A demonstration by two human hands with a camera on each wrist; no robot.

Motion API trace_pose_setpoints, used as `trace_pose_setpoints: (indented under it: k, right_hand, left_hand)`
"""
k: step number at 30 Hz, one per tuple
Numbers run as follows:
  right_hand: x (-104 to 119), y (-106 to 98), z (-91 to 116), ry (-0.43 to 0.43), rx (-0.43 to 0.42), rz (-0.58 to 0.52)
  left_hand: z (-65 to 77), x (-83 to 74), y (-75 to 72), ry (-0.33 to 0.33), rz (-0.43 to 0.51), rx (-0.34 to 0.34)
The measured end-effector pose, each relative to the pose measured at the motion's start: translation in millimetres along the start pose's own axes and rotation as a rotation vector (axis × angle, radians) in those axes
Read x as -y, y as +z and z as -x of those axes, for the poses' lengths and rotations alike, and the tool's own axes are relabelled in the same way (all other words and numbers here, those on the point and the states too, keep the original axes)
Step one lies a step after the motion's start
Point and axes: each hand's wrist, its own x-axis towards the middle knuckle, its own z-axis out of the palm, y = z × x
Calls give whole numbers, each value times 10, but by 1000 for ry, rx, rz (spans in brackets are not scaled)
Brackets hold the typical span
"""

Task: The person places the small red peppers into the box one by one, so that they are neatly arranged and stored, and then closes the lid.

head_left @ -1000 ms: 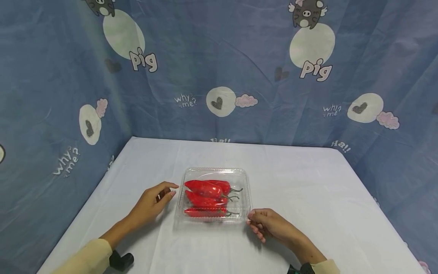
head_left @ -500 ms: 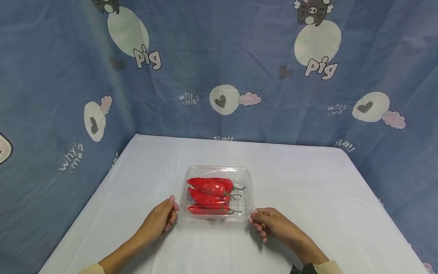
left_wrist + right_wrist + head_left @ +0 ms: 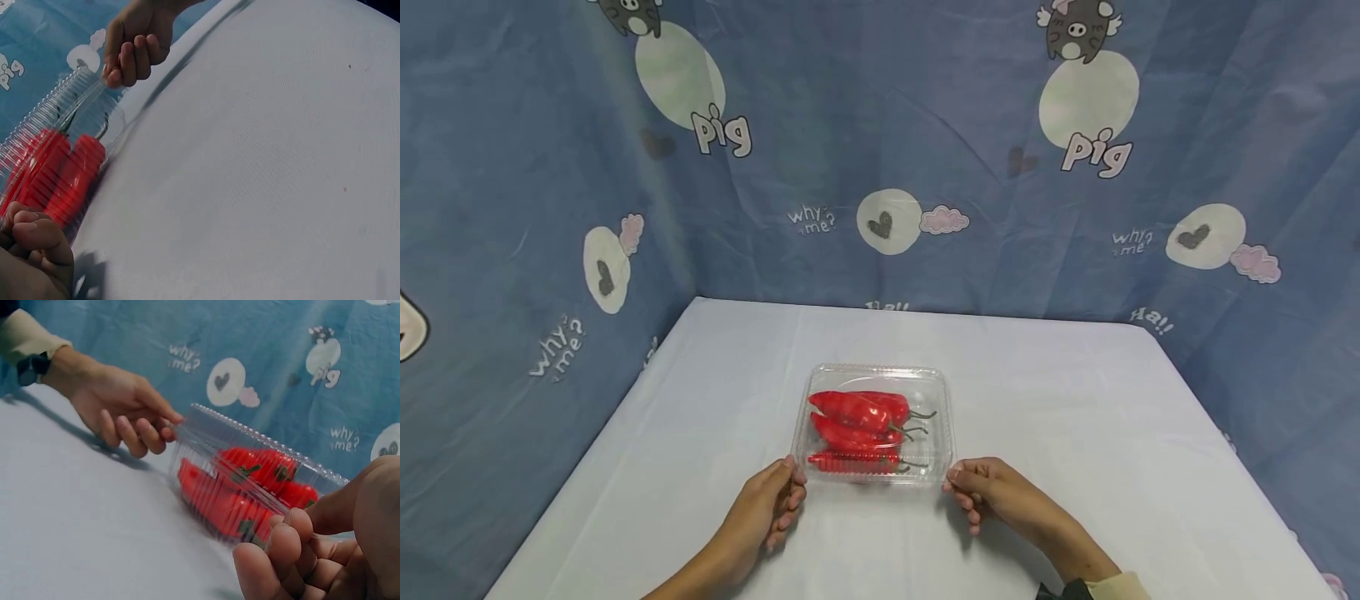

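Note:
A clear plastic clamshell box (image 3: 880,373), its lid down, sits on the white-covered table. Several red peppers (image 3: 852,412) with green stems lie inside, seen through the plastic. At the front left corner my left hand (image 3: 763,508) pinches the rim between thumb and curled fingers. My right hand (image 3: 1000,496) pinches the front right corner the same way. From the right wrist, the lid's ribbed wall (image 3: 206,422) shows above the rim, with peppers (image 3: 228,509) behind it. The left wrist view catches both hands at the box's two ends.
The white tablecloth (image 3: 1075,400) spreads around the box on every side. A blue printed curtain (image 3: 820,150) hangs behind the table and along its sides. A dark strap (image 3: 34,367) is on the left wrist.
My left hand has come down from beside the box's left side to its front left corner and now pinches the rim there. The right hand keeps its hold; the box stays in place.

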Motion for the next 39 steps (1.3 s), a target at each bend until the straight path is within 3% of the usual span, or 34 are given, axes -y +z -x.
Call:
trace_pose_setpoints:
  k: [6, 16, 23, 27, 34, 39]
  right_hand:
    - [-4, 6, 6, 3, -6, -5]
    - [-14, 3, 24, 0, -3, -8]
    - [-31, -6, 1, -15, 14, 8]
    - [-22, -10, -5, -8, -23, 42]
    - [152, -121, 11, -62, -230, 221]
    - [434, -219, -39, -135, -412, 391]
  left_hand:
    - [-14, 44, 48, 27, -20, -64]
    - [-25, 79, 81, 20, -9, -86]
    - [-24, 52, 20, 24, -122, -154]
    - [-15, 0, -74, 47, -190, -218]
    - [-28, -330, -247, 274, -500, -367]
    - [-115, -681, -244, 448, -621, -410]
